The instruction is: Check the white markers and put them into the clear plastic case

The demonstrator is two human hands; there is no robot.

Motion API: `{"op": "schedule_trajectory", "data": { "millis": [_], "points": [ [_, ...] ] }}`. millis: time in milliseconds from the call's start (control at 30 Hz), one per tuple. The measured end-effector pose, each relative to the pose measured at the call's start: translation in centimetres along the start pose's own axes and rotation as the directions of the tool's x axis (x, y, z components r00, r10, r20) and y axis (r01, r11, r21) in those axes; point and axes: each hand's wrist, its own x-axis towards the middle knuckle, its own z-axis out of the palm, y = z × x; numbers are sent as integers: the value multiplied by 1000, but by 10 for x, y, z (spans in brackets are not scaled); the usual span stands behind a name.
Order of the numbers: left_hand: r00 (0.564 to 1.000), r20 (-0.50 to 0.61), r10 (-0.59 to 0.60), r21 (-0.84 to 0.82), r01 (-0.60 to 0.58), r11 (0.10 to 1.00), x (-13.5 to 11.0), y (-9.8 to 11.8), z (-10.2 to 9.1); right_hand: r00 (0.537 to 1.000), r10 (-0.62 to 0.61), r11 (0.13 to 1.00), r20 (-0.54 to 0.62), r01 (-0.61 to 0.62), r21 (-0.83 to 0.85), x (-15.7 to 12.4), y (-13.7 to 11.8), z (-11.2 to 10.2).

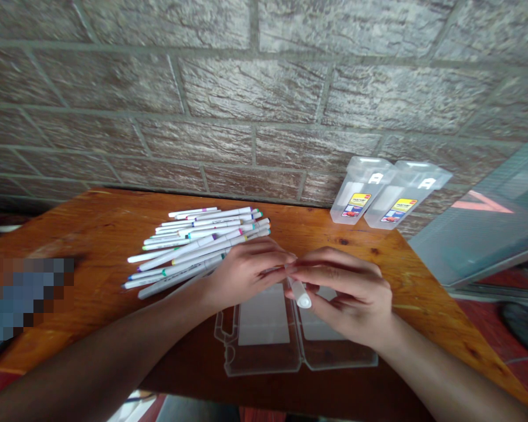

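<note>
Both hands meet over an open clear plastic case (264,364) lying flat on the wooden table. A white marker (301,295) points its round end toward me, held between the thumb and fingers of my right hand (352,290). My left hand (253,266) is closed, its fingertips pinched at the far end of the same marker, against the right fingertips. That far end is hidden behind the fingers. Just left of and behind my left hand lies a loose pile of white markers (202,239) with coloured bands and tips.
Two clear plastic cases with labels (354,199) (393,202) stand upright at the back right against the stone-block wall (255,88). A blurred-out patch (24,299) covers something at the table's left. The wooden table's (426,310) right edge borders a glass panel.
</note>
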Motion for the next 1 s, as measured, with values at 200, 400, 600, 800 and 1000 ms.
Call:
{"op": "schedule_trajectory", "data": {
  "millis": [200,400,600,800,1000],
  "points": [
    [1000,1,1,9,-1,1000,1,0,0,1000,-1,1000,4,1,-5,0,0,0],
    [1000,-2,5,4,-5,1000,0,0,0,1000,-6,1000,6,6,-13,1,-1,-1],
    [1000,8,0,-5,0,1000,0,1,-1,1000,-2,1000,17,2,-19,1,-2,-1],
    [1000,-4,5,3,-5,1000,0,0,-1,1000,3,1000,22,-2,-27,0,-1,-1],
    [1000,2,8,-14,-8,1000,0,0,0,1000,-1,1000,21,1,-30,-1,-1,-2]
  ]
}}
